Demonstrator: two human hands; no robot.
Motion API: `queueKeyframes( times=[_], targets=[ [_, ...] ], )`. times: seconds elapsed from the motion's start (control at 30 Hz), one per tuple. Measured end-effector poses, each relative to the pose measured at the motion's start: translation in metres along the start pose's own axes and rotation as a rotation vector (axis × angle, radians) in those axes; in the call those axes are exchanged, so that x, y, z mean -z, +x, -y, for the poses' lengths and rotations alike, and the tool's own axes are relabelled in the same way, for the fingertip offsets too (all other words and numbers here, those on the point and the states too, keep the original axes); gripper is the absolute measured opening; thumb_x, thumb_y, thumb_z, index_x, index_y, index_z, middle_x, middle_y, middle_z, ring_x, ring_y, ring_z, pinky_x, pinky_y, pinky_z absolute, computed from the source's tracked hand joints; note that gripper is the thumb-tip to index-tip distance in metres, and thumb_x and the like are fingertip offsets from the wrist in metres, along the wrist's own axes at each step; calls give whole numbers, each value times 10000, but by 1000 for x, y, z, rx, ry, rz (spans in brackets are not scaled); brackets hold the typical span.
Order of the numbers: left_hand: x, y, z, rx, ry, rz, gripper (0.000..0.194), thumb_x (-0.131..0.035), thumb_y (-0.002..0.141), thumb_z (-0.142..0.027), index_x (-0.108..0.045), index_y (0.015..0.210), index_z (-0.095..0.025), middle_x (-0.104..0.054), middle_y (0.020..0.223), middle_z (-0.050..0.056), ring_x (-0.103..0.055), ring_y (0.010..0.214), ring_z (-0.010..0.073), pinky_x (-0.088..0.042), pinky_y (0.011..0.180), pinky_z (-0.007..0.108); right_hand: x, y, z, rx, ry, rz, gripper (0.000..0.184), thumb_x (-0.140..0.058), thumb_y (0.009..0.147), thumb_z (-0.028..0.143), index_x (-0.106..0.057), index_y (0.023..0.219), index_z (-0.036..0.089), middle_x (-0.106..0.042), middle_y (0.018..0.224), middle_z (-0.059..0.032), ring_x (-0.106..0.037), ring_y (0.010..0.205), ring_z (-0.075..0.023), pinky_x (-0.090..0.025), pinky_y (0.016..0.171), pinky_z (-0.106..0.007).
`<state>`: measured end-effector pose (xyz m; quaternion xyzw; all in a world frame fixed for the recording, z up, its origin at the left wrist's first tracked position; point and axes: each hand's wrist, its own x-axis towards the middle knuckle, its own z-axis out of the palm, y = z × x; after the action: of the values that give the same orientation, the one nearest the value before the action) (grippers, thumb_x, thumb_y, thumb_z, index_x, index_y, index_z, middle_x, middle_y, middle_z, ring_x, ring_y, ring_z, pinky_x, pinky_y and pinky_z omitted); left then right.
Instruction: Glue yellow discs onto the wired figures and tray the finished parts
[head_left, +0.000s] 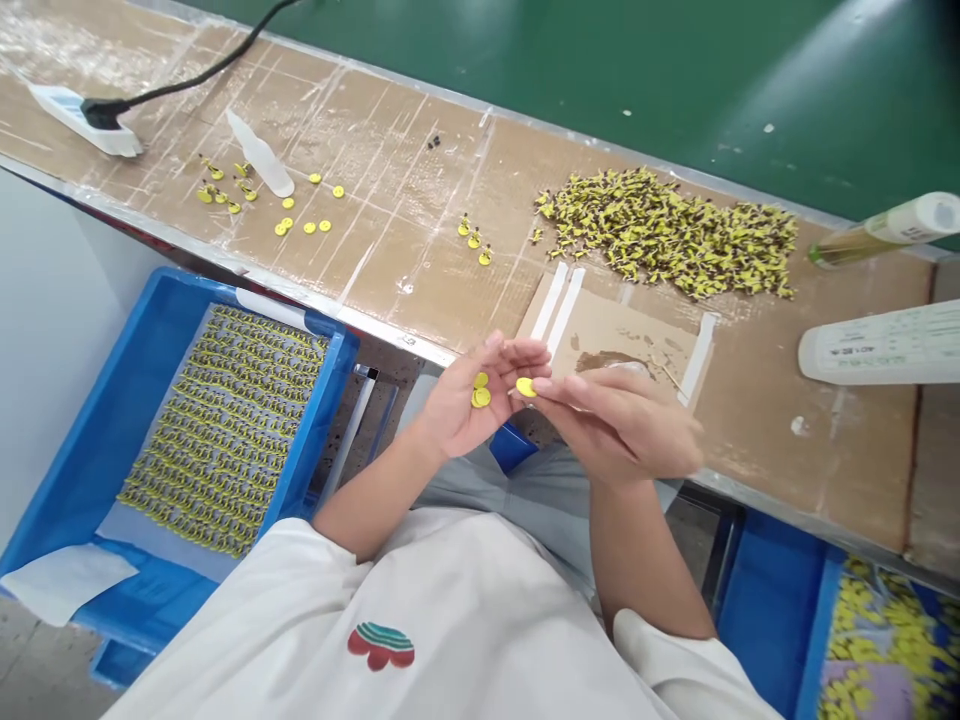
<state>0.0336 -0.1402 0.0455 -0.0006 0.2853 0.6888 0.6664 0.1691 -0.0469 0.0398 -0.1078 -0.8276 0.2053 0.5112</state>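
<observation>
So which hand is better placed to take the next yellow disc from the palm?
Probably the right hand: its fingertips already pinch one yellow disc beside the open left hand, which cradles two more discs and cannot pick from itself.

Right bin [885, 640] cut off by frame edge; pile parts [667, 232] too small to resolve; bottle [889, 230] cropped at right.

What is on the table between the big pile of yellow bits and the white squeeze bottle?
In the head view, three small yellow pieces stand there on the table, plus tiny dark specks.
</observation>
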Motion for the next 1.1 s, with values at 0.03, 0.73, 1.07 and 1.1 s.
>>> queueKeyframes(
  times=[0.03, 0.73, 1.07, 1.1],
  targets=[
    [1, -3, 4, 25, 28, 46, 350, -689, 862, -445, -767, 980, -125, -759, 1003, 120, -716, 994, 216, -547, 896, 294, 8, 1, -2, 73, -16, 1, 548, -863, 686, 144, -705, 1143, 403, -774, 872, 54, -720, 610, -181, -597, 531, -297],
    [-16, 5, 47, 0, 86, 29, 244, -796, 800, -297, -767, 1003, -165, -775, 902, 34, -724, 787, 103, -577, 737, 176, 45, -19, 14, -18, -373, 59, 726, -811, 788, 179, -523, 1418, 395, -771, 989, 48, -755, 831, -187, -615, 715, -304],
    [-19, 19, 50, -73, 76, -138, 242, -844, 734, -226, -774, 964, -196, -767, 788, 3, -736, 749, 106, -591, 719, 170, 36, -17, 9, -166, -418, 104, 407, -754, 863, 293, -668, 1256, 358, -763, 1016, 30, -757, 835, -198, -613, 712, -328],
    [-18, 22, 49, -72, 78, -143, 241, -840, 737, -214, -773, 967, -193, -770, 795, 7, -736, 748, 106, -588, 713, 166, 35, -15, 8, -161, -403, 117, 433, -739, 874, 273, -647, 1290, 351, -763, 1032, 27, -755, 871, -194, -609, 738, -324]
  ],
)
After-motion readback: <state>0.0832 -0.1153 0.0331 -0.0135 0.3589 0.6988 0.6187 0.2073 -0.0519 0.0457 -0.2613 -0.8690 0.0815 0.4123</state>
